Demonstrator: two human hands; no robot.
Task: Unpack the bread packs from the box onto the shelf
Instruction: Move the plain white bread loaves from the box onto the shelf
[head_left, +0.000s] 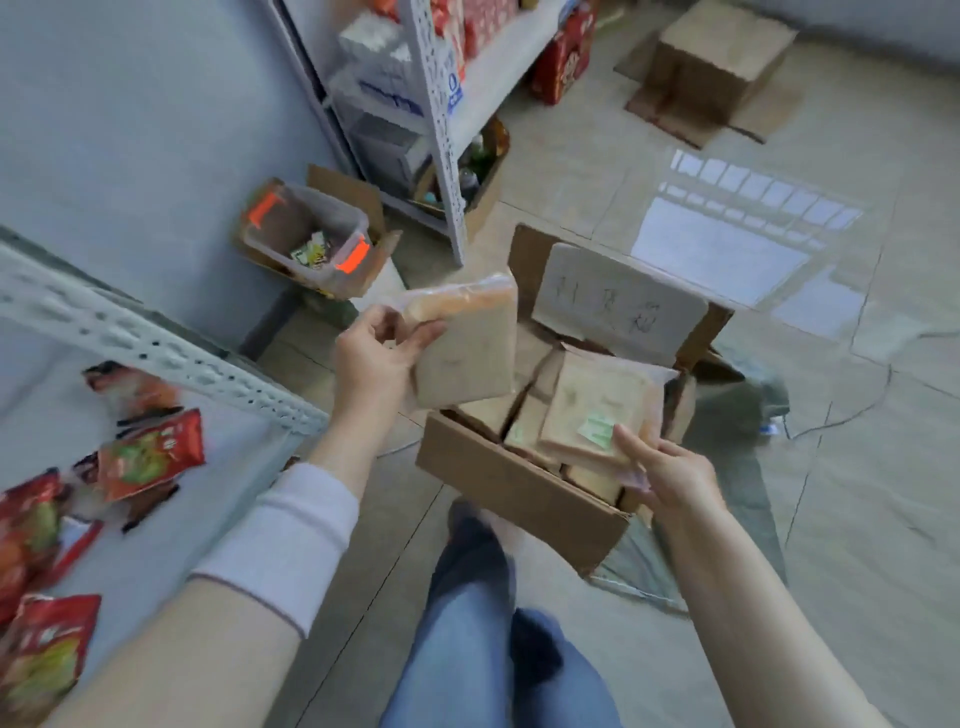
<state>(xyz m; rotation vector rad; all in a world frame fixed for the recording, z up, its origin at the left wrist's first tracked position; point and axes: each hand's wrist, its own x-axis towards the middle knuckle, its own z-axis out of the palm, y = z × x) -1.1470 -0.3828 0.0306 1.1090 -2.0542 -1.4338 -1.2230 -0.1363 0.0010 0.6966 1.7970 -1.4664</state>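
Observation:
An open cardboard box (498, 483) stands on the floor in front of me, holding several bread packs in clear wrap. My left hand (376, 353) grips one bread pack (467, 348) by its top left corner, lifted above the box's left side. My right hand (670, 473) holds a second bread pack (592, 410) with a green label, tilted up over the box's right part. The white metal shelf (171, 358) lies at the lower left, its surface carrying red snack bags (150, 457).
A clear plastic bin with orange clips (306, 234) sits in a carton by the wall. A second white rack (441, 119) with stocked goods stands behind. Another cardboard box (722, 57) rests far right on the tiled floor. My legs in jeans (483, 623) are below.

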